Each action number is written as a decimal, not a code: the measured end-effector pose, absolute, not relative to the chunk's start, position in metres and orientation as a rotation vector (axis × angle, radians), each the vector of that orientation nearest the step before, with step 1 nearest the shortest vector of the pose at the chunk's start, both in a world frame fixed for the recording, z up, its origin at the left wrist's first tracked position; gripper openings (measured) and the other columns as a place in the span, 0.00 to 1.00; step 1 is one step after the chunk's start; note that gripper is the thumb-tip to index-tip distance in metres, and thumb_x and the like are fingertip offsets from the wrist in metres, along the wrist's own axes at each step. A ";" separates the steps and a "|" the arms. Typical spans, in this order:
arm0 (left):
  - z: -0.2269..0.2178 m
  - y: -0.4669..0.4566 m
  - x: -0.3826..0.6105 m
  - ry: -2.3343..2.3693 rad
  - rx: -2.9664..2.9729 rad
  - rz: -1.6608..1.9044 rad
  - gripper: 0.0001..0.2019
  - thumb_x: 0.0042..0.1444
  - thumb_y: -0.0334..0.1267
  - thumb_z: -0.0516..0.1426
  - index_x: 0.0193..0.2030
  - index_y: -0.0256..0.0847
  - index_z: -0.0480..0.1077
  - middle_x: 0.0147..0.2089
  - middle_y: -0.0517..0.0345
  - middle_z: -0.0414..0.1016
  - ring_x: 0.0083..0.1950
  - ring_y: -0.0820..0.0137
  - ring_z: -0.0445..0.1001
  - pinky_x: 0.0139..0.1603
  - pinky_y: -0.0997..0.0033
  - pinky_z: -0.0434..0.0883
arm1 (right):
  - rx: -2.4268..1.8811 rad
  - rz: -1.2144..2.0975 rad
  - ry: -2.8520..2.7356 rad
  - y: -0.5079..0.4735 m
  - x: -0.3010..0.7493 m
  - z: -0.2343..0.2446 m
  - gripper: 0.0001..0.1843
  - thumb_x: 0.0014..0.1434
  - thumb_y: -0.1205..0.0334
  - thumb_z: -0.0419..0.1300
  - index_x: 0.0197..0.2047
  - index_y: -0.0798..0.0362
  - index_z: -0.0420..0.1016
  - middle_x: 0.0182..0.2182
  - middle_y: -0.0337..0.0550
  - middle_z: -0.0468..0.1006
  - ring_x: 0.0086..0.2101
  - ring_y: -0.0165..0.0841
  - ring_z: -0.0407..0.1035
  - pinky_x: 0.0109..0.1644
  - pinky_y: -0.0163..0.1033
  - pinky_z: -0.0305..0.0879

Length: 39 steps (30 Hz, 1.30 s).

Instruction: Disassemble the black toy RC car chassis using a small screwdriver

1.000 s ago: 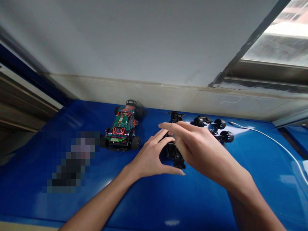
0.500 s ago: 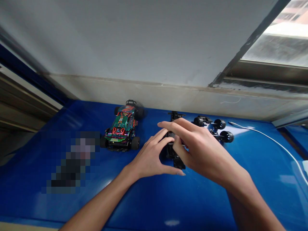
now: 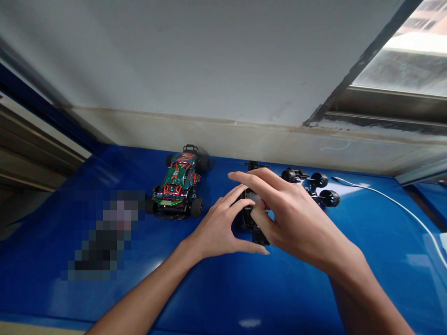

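A black toy car chassis (image 3: 260, 236) lies on the blue table, its middle largely covered by my hands. My left hand (image 3: 218, 225) reaches over its left side. The thumb is stretched out past the near end, wide apart from the bent fingers, whose tips are at the chassis. From the right comes my right hand (image 3: 289, 211), its index finger pointing left across the chassis. Its bent thumb meets the left index fingertip over the middle; anything pinched there is hidden. To the left stands a toy car (image 3: 176, 179) with a shiny green, red and orange body.
Black wheels on an axle assembly (image 3: 330, 198) lie right of the chassis, near the wall (image 3: 216, 132). A white cable (image 3: 394, 197) curves along the right side of the table (image 3: 209, 298). Something blurred out by pixels (image 3: 104, 237) lies at the left.
The right hand's fingers have shifted very slightly over the chassis. The left hand and the other things stay where they were.
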<state>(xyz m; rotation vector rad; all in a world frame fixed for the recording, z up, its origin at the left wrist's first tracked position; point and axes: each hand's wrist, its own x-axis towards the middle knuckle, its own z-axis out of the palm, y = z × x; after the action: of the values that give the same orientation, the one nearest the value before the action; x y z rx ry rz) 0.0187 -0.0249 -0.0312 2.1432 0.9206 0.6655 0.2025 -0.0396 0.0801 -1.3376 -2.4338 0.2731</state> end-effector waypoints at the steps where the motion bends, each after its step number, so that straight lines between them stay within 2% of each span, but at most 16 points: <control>1: -0.031 -0.025 0.019 0.918 2.140 0.667 0.52 0.45 0.69 0.72 0.74 0.50 0.65 0.79 0.44 0.61 0.81 0.41 0.56 0.78 0.32 0.60 | -1.338 0.273 -2.437 -0.040 0.202 0.080 0.35 0.66 0.73 0.55 0.74 0.46 0.66 0.58 0.49 0.79 0.34 0.33 0.75 0.35 0.40 0.70; 6: -0.029 -0.025 0.019 0.928 2.127 0.633 0.56 0.45 0.71 0.71 0.76 0.50 0.61 0.79 0.42 0.62 0.81 0.38 0.57 0.78 0.29 0.59 | -1.403 0.278 -2.446 -0.039 0.203 0.078 0.27 0.70 0.71 0.54 0.69 0.48 0.73 0.48 0.48 0.84 0.40 0.39 0.81 0.43 0.43 0.74; 8: -0.030 -0.025 0.018 0.935 2.135 0.623 0.57 0.44 0.72 0.70 0.77 0.49 0.60 0.79 0.41 0.61 0.81 0.38 0.55 0.78 0.29 0.59 | -1.408 0.281 -2.459 -0.040 0.204 0.078 0.29 0.69 0.74 0.52 0.70 0.47 0.72 0.49 0.49 0.85 0.42 0.39 0.81 0.45 0.43 0.75; 10: -0.030 -0.025 0.018 0.934 2.137 0.620 0.55 0.45 0.72 0.70 0.76 0.48 0.63 0.79 0.41 0.61 0.81 0.38 0.56 0.78 0.29 0.59 | -1.395 0.283 -2.461 -0.041 0.204 0.080 0.33 0.67 0.77 0.52 0.72 0.46 0.69 0.52 0.50 0.83 0.41 0.37 0.81 0.43 0.41 0.75; 14: -0.030 -0.025 0.019 0.921 2.122 0.653 0.50 0.45 0.68 0.72 0.72 0.49 0.67 0.79 0.43 0.61 0.80 0.38 0.57 0.77 0.29 0.60 | -1.346 0.272 -2.460 -0.042 0.203 0.082 0.34 0.65 0.74 0.55 0.72 0.45 0.68 0.59 0.50 0.80 0.42 0.38 0.80 0.41 0.42 0.74; 17: -0.029 -0.025 0.019 0.927 2.122 0.645 0.51 0.44 0.68 0.72 0.72 0.49 0.66 0.79 0.41 0.61 0.80 0.37 0.58 0.77 0.28 0.59 | -1.372 0.272 -2.452 -0.041 0.202 0.081 0.28 0.68 0.71 0.55 0.69 0.47 0.72 0.55 0.50 0.82 0.44 0.40 0.81 0.45 0.44 0.76; 20: -0.029 -0.025 0.019 0.945 2.120 0.608 0.56 0.44 0.71 0.71 0.75 0.47 0.62 0.79 0.39 0.61 0.80 0.36 0.57 0.77 0.27 0.58 | -1.406 0.292 -2.451 -0.040 0.203 0.080 0.27 0.70 0.73 0.53 0.69 0.48 0.73 0.51 0.51 0.84 0.46 0.41 0.81 0.49 0.45 0.76; 24: -0.029 -0.025 0.019 0.928 2.125 0.638 0.54 0.45 0.70 0.71 0.74 0.49 0.64 0.79 0.41 0.61 0.80 0.38 0.58 0.77 0.29 0.59 | -1.383 0.290 -2.457 -0.041 0.203 0.081 0.34 0.67 0.76 0.52 0.72 0.46 0.68 0.56 0.51 0.81 0.41 0.38 0.80 0.43 0.42 0.75; 28: -0.028 -0.025 0.019 0.918 2.138 0.652 0.48 0.47 0.66 0.72 0.71 0.49 0.68 0.79 0.44 0.61 0.80 0.39 0.58 0.77 0.32 0.62 | -1.353 0.281 -2.463 -0.042 0.202 0.082 0.31 0.67 0.72 0.56 0.71 0.47 0.70 0.57 0.51 0.80 0.43 0.40 0.80 0.42 0.43 0.74; 32: -0.029 -0.025 0.019 0.922 2.141 0.643 0.56 0.45 0.71 0.70 0.76 0.48 0.61 0.79 0.41 0.61 0.80 0.38 0.58 0.77 0.31 0.60 | -1.395 0.310 -2.455 -0.040 0.202 0.079 0.28 0.70 0.74 0.52 0.69 0.49 0.73 0.51 0.50 0.83 0.44 0.40 0.80 0.48 0.44 0.75; 35: -0.030 -0.025 0.019 0.916 2.157 0.652 0.56 0.45 0.72 0.70 0.76 0.47 0.61 0.79 0.40 0.61 0.81 0.39 0.55 0.78 0.32 0.59 | -1.387 0.301 -2.446 -0.039 0.202 0.079 0.33 0.68 0.76 0.51 0.72 0.46 0.68 0.54 0.50 0.81 0.38 0.35 0.79 0.42 0.41 0.74; 37: -0.030 -0.025 0.019 0.916 2.158 0.665 0.53 0.45 0.70 0.71 0.74 0.47 0.64 0.79 0.41 0.61 0.81 0.40 0.55 0.78 0.34 0.60 | -1.364 0.289 -2.449 -0.039 0.202 0.080 0.34 0.67 0.75 0.53 0.73 0.45 0.66 0.56 0.50 0.79 0.35 0.33 0.76 0.37 0.39 0.71; 39: -0.030 -0.025 0.020 0.910 2.152 0.665 0.50 0.47 0.68 0.72 0.72 0.47 0.66 0.79 0.43 0.62 0.81 0.41 0.57 0.78 0.36 0.61 | -1.341 0.285 -2.455 -0.040 0.202 0.081 0.33 0.66 0.73 0.55 0.73 0.46 0.67 0.56 0.50 0.79 0.35 0.33 0.76 0.36 0.39 0.70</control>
<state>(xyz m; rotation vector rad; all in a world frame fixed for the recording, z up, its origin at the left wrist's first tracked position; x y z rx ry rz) 0.0198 -0.0252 -0.0301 2.1523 0.9096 0.6652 0.2025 -0.0400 0.0808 -1.3414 -2.4552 0.2846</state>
